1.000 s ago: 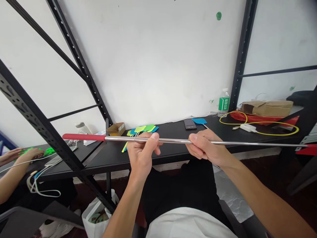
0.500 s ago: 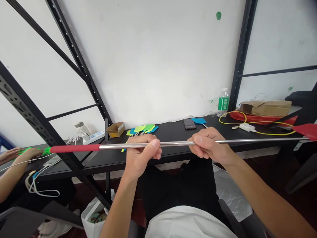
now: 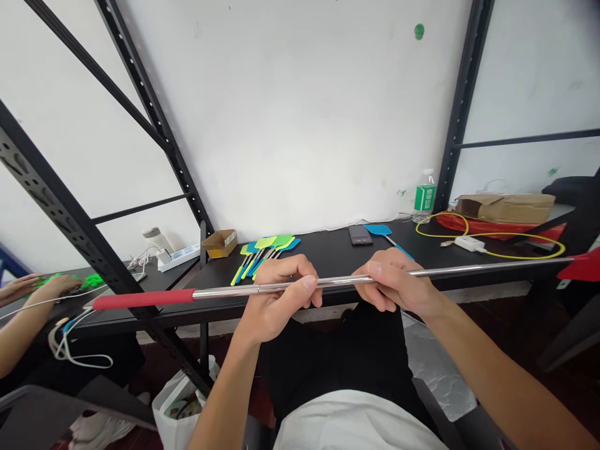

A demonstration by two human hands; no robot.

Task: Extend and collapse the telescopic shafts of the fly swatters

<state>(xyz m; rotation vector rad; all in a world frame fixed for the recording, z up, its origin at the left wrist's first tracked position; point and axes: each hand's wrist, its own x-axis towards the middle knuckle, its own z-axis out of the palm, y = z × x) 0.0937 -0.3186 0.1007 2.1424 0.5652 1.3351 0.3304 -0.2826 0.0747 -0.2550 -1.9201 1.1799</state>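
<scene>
Both my hands hold a long telescopic steel rod (image 3: 469, 269) level in front of me, above my lap. It has a red grip (image 3: 143, 299) at its left end and a red flat head (image 3: 584, 267) at its far right end. My left hand (image 3: 276, 299) is closed round the thicker section near the middle. My right hand (image 3: 394, 284) pinches the thinner section just to its right. The rod slopes slightly down to the left.
A black table (image 3: 328, 253) carries a pile of green, yellow and blue swatters (image 3: 267, 247), one blue swatter (image 3: 379, 230), a phone (image 3: 359, 234), a small cardboard box (image 3: 219, 242), a bottle (image 3: 424, 195), a yellow cable (image 3: 515, 237). Black rack struts (image 3: 70, 219) cross the left. Another person's hands (image 3: 42, 287) are at far left.
The rod has tilted: its red grip end dropped lower on the left and its red head rose on the right. My two hands have come closer together along it.
</scene>
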